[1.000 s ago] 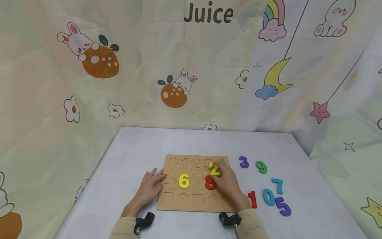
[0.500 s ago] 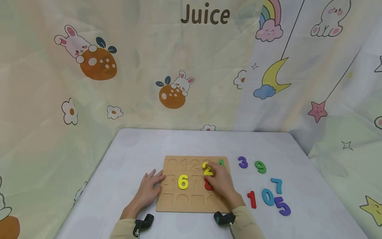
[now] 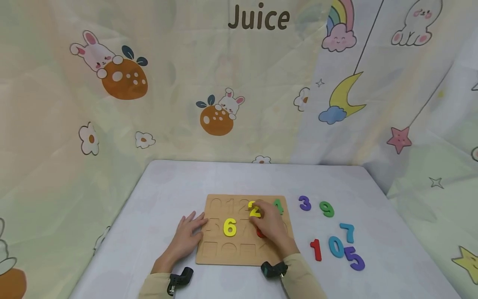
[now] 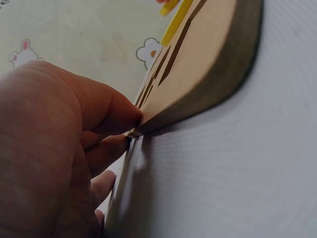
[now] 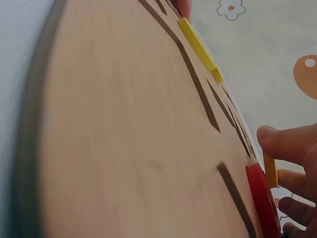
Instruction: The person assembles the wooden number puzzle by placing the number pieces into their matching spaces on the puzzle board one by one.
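My right hand (image 3: 271, 222) pinches a yellow number 2 (image 3: 255, 213) over the top row of the wooden number puzzle board (image 3: 213, 253). In the right wrist view the thumb and a finger grip the yellow piece (image 5: 270, 171) by its sides, just above the red number 8 (image 5: 262, 201). That hand hides much of the 8 in the head view. At the board's left edge rests my left hand (image 3: 185, 236), fingers spread, with thumb and fingertips (image 4: 131, 116) touching the rim. A yellow 6 (image 3: 230, 227) lies in the middle row and a green 4 (image 3: 278, 206) at the top right.
Right of the board lie a purple 3 (image 3: 305, 203), green 9 (image 3: 326, 209), light-blue 7 (image 3: 349, 232), blue 0 (image 3: 336, 247), red 1 (image 3: 315, 250) and purple 5 (image 3: 354, 259). A printed curtain (image 3: 168, 83) hangs behind the white table (image 3: 179, 178).
My right hand has moved left along the top row with the yellow number 2, uncovering the green 4 and covering more of the red 8. The left hand stays at the board's edge.
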{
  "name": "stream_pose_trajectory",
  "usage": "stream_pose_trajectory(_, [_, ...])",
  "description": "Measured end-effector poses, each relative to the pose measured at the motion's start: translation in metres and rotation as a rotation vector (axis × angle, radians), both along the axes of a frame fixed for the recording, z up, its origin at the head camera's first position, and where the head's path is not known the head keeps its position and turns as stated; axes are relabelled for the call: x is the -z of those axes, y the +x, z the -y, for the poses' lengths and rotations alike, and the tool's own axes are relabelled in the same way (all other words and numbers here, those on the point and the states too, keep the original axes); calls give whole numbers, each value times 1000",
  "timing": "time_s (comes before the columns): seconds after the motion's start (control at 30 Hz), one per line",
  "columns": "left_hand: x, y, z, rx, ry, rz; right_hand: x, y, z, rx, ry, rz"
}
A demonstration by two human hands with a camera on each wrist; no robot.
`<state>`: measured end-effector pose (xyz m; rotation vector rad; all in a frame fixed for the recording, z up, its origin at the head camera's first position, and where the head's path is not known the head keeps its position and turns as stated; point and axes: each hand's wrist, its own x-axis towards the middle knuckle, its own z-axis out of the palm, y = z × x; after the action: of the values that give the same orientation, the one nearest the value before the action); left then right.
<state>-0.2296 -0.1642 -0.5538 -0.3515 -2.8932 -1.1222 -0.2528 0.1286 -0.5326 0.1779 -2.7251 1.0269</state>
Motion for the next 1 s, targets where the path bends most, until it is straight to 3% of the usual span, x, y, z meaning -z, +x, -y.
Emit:
stream_pose_trajectory(0.37, [0, 1, -1, 1, -3, -10, 5, -4, 9, -42, -10, -2])
stream_pose_trajectory(1.0, [-1, 1, -2, 4, -7, -11, 5, -14, 13, -10, 89, -21])
